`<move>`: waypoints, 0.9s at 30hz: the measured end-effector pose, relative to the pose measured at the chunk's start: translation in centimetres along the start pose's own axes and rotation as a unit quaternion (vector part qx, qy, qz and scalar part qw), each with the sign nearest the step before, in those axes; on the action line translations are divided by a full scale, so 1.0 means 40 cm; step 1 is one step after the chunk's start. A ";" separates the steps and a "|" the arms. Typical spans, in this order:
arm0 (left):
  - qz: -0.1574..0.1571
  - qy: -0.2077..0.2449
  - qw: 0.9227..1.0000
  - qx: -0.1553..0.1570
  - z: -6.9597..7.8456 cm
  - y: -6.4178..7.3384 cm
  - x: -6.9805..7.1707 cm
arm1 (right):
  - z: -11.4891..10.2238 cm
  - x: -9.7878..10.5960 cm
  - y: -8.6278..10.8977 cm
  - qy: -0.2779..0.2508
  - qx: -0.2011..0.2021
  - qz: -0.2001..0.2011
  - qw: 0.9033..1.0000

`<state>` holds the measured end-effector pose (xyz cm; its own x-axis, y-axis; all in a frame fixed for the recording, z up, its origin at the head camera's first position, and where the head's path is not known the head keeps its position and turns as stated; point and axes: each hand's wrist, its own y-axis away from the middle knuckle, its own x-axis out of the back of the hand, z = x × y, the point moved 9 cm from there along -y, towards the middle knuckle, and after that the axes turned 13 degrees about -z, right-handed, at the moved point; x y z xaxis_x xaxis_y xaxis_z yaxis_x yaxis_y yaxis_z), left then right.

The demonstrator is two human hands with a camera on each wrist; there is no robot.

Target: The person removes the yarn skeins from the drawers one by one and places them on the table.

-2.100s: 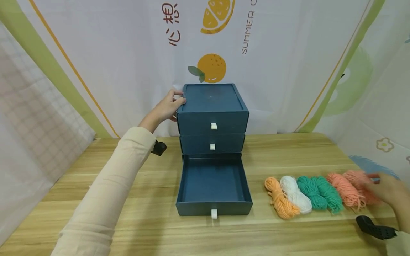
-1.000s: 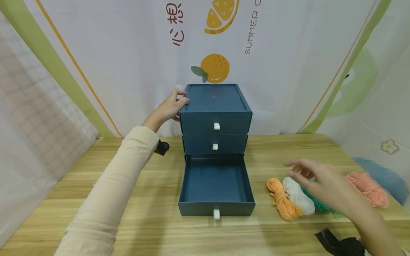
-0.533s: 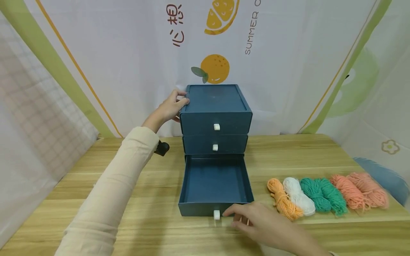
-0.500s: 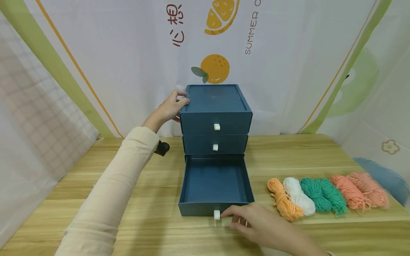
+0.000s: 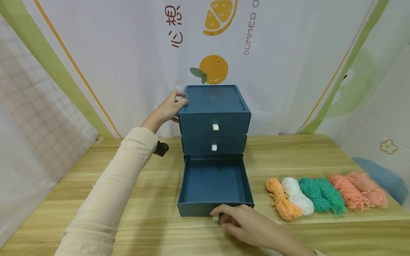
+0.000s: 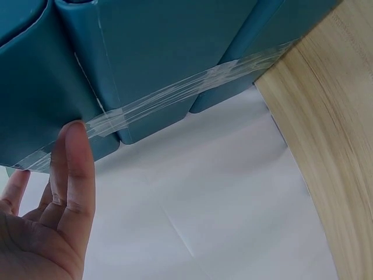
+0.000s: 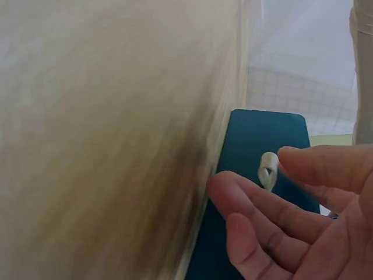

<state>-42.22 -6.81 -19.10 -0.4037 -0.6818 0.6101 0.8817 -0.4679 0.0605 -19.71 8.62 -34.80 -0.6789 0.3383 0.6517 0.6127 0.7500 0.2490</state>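
A dark blue drawer unit (image 5: 213, 99) stands at the middle of the table, its bottom drawer (image 5: 214, 181) pulled out with nothing inside. Against the unit's upper left edge rests my left hand (image 5: 169, 106); the left wrist view shows straight fingers (image 6: 80, 169) on its taped side. My right hand (image 5: 246, 224) is at the bottom drawer's front, fingers bent loosely beside the white pull tab (image 5: 215, 216). In the right wrist view a fingertip lies close to that tab (image 7: 268, 166); whether it touches I cannot tell. Both upper drawers are closed.
Yarn skeins lie in a row on the right: orange (image 5: 283, 201), white (image 5: 298, 197), green (image 5: 321, 195) and coral pink (image 5: 358, 190). A printed curtain (image 5: 137, 64) hangs behind the wooden table (image 5: 153, 220). Clear tape (image 6: 175, 93) runs along the unit's side.
My right hand has left the pink yarn, passed left over the skeins and come to the bottom drawer's tab. The left hand has stayed on the unit.
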 end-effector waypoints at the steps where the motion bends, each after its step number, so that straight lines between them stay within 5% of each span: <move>1: 0.000 0.001 1.000 0.001 -0.002 0.000 0.000 | 0.000 -0.001 -0.003 0.001 0.001 -0.001 1.000; 10: 0.001 0.004 1.000 0.001 -0.007 -0.002 -0.001 | 0.000 -0.002 -0.021 0.022 0.004 0.001 1.000; 16: -0.001 0.005 1.000 0.001 -0.009 0.001 -0.003 | 0.004 -0.004 -0.023 -0.021 0.007 0.004 1.000; 27: -0.001 0.004 1.000 -0.007 -0.004 -0.002 -0.004 | 0.000 0.024 -0.031 -0.005 -0.008 0.062 0.998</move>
<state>-42.26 -6.75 -19.31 -0.4082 -0.6851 0.6034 0.8773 -0.4772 0.0516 -21.12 8.02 -34.45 -0.6010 0.4341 0.6711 0.6993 0.6922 0.1785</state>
